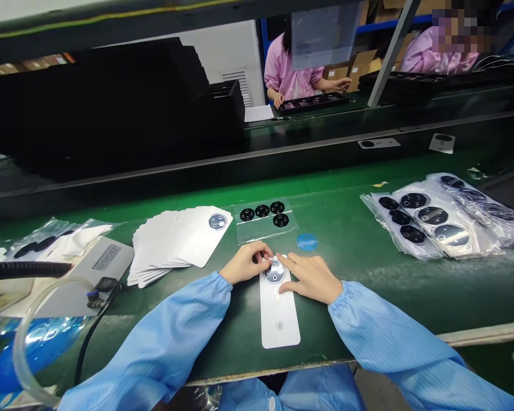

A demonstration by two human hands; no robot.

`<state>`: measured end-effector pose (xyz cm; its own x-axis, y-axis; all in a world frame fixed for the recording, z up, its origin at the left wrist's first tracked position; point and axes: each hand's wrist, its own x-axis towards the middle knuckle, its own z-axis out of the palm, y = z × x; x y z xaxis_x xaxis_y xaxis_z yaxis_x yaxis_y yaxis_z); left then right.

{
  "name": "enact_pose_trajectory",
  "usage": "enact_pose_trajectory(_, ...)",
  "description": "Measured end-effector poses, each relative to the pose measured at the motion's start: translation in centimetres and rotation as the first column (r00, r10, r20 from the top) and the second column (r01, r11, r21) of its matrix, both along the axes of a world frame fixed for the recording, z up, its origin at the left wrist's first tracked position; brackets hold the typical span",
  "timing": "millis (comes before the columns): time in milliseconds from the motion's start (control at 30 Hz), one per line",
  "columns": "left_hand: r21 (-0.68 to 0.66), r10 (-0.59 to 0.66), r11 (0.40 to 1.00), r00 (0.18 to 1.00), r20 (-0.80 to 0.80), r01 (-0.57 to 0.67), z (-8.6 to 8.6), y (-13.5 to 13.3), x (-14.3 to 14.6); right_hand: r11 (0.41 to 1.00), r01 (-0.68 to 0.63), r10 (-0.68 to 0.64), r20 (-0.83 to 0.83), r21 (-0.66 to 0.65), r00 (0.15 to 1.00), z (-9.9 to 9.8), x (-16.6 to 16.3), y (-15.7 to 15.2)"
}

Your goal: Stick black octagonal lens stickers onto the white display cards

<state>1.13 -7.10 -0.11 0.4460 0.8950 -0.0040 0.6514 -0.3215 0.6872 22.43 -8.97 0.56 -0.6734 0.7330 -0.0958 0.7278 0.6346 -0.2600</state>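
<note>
A white phone back cover (280, 317) lies lengthwise on the green bench in front of me. At its far end sits a round dark camera lens piece (274, 272). My left hand (244, 263) has its fingers curled and pressed on the lens piece from the left. My right hand (309, 276) lies over the cover's right edge, fingers together, fingertips touching the lens piece. Just beyond, a clear sheet (264, 219) carries several black round lens pieces. A small blue round film (307, 241) lies beside that sheet.
A fanned stack of white covers (175, 242) lies to the left. Bagged lens parts (437, 220) are spread on the right. A clear hose (23, 337) and black cable are at near left. Across a dark conveyor (282, 154), two people in pink work at black trays.
</note>
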Motion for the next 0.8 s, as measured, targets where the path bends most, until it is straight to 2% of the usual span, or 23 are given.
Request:
enact_pose_trajectory(200,0.019,-0.045,0.999,0.99,-0.135,0.048,0.1,0.4,0.5,1.0,0.016,-0.016,-0.008,0.0,1.0,0.2,0.0,-0.2)
enact_pose_trajectory(500,0.196,0.006,0.977,0.909,-0.417,0.083,0.3,-2.5,1.6,1.0,0.009,-0.009,-0.003,-0.005,1.0,0.7,-0.3,-0.4)
enact_pose_trajectory(667,0.24,0.029,0.966,0.886,-0.463,0.093,-0.3,-3.6,1.6,1.0,0.0,0.0,-0.003,-0.003,1.0,0.7,-0.4,-0.4)
enact_pose_trajectory(800,0.239,0.043,0.969,0.905,-0.423,0.066,-0.1,-3.4,1.4,1.0,-0.001,0.001,-0.005,-0.002,1.0,0.7,-0.4,-0.4)
